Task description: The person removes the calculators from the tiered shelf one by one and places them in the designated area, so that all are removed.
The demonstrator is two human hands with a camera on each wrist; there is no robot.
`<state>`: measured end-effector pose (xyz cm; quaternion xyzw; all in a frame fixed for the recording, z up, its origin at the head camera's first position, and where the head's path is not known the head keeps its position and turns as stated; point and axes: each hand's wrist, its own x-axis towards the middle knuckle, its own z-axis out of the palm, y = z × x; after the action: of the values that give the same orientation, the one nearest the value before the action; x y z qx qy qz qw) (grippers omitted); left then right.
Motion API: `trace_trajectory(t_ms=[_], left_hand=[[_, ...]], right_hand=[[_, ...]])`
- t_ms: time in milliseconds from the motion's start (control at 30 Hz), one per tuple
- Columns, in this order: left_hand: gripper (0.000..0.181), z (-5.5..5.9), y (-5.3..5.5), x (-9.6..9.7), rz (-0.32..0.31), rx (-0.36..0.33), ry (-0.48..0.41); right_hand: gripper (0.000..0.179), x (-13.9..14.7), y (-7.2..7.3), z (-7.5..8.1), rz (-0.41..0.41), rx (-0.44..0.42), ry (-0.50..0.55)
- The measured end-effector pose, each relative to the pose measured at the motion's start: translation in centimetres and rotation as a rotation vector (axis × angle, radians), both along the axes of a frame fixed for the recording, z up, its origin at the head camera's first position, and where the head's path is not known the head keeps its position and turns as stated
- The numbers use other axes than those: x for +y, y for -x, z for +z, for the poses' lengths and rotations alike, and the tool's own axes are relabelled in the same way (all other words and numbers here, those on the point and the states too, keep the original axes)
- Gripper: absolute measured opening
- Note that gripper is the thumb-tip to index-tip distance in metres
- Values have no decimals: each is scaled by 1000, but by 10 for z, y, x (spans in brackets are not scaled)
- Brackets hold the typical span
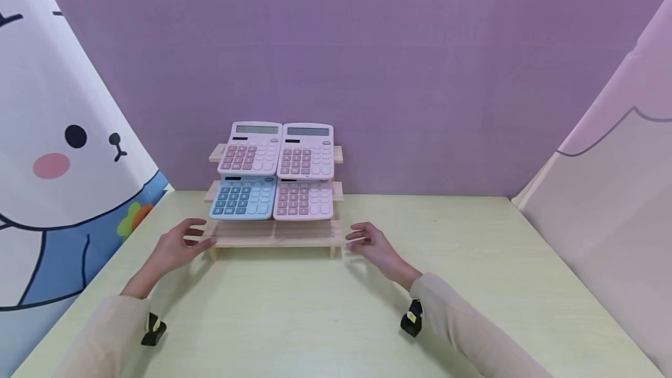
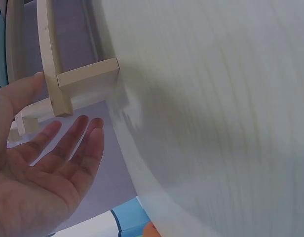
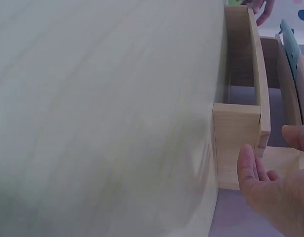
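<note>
A tiered wooden rack [image 1: 273, 234] holds a blue calculator [image 1: 244, 198] and a pink calculator [image 1: 303, 200] on its middle tier. Two more pink-and-white calculators, an upper-left one [image 1: 251, 149] and an upper-right one [image 1: 307, 151], lean on the top tier. My left hand [image 1: 175, 246] is at the rack's left end, its thumb [image 2: 31, 89] right at the front slat and the other fingers loosely bent beside the end. Just off the right end is my right hand [image 1: 374, 249], fingers relaxed; in the right wrist view its fingertips [image 3: 247, 153] overlap the end of the slat.
The rack stands on a pale wood-grain table [image 1: 283, 314], near a purple backdrop [image 1: 367, 74]. A cartoon-printed cloth [image 1: 79, 92] hangs at the left side, and a pale pink cloth [image 1: 604, 203] at the right. The rack's lowest slat carries nothing.
</note>
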<state>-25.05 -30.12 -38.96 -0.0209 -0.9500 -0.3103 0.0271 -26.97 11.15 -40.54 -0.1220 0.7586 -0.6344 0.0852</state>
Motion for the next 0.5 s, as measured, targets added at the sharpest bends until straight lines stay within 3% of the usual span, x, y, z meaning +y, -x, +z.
trace_trajectory(t_ms=[500], left_hand=[[74,-5,6,0,27,-78,-27]], right_hand=[[44,-20,4,-5,-87,-77,95]])
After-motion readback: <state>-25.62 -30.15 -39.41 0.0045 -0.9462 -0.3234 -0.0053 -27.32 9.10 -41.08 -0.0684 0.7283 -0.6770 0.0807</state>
